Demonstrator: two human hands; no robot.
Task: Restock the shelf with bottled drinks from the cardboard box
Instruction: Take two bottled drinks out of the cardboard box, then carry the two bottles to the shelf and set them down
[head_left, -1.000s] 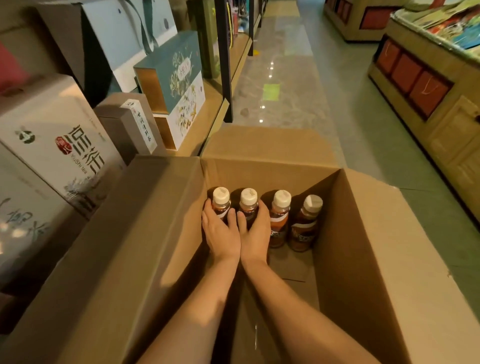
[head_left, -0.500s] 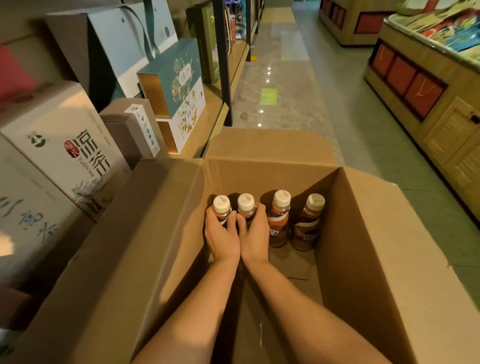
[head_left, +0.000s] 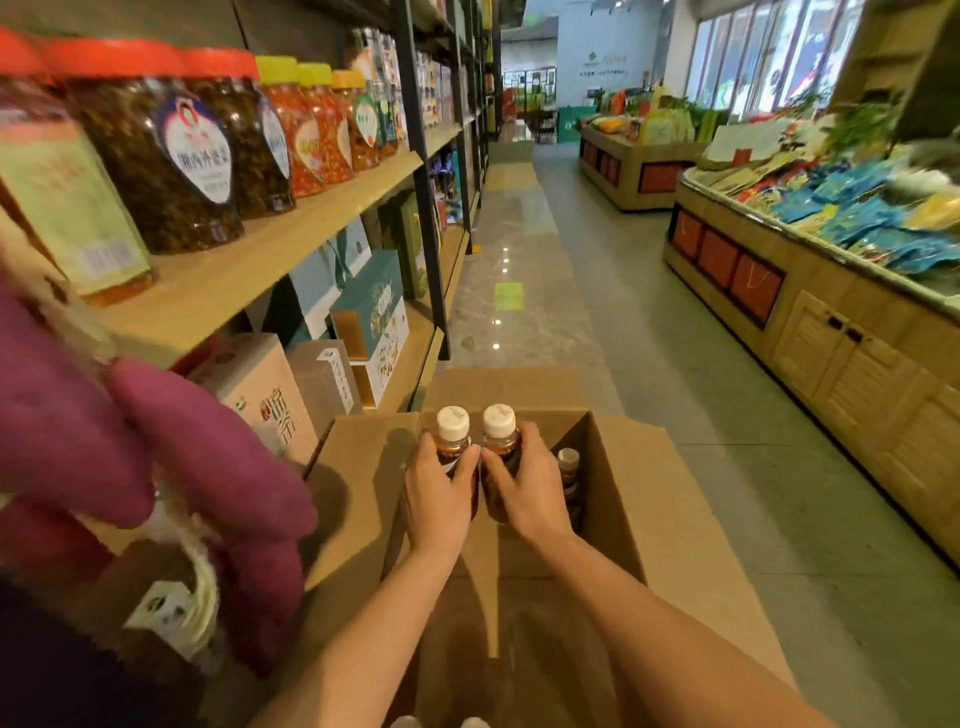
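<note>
Since each bottle has a grip of its own, two can leave the cardboard box (head_left: 649, 493) in one trip. The left grip (head_left: 436, 499), a bare hand, is curled round the left bottle (head_left: 453, 439), and the right grip (head_left: 530, 488) is clamped the same way on the right bottle (head_left: 501, 436). The fingers wrap the dark bodies below the shoulder, which leaves the white caps free. I judge that this low hold should let the bottles be stood down upright without a regrasp.

Both bottles are upright, side by side and close together, with the thumbs nearly meeting between them. Their caps show above the far edge of the box, so they seem to be on their way out rather than resting on its bottom. A third bottle (head_left: 569, 467) stands deeper in the box, just right of the right grip near the far wall. Whether more are hidden behind the hands I cannot tell.

The box sits open, flaps spread, right beside the shelf (head_left: 249, 270), which keeps the carry short. On the left, the middle board holds jars (head_left: 171, 156) with red and yellow lids, and the lower board holds gift boxes (head_left: 374, 312). No free slot for drinks is visible from here, so finding the spot looks like the next need. A purple fuzzy thing (head_left: 156, 441) hangs close at the left edge and could be brushed if the arms swing that way
</note>
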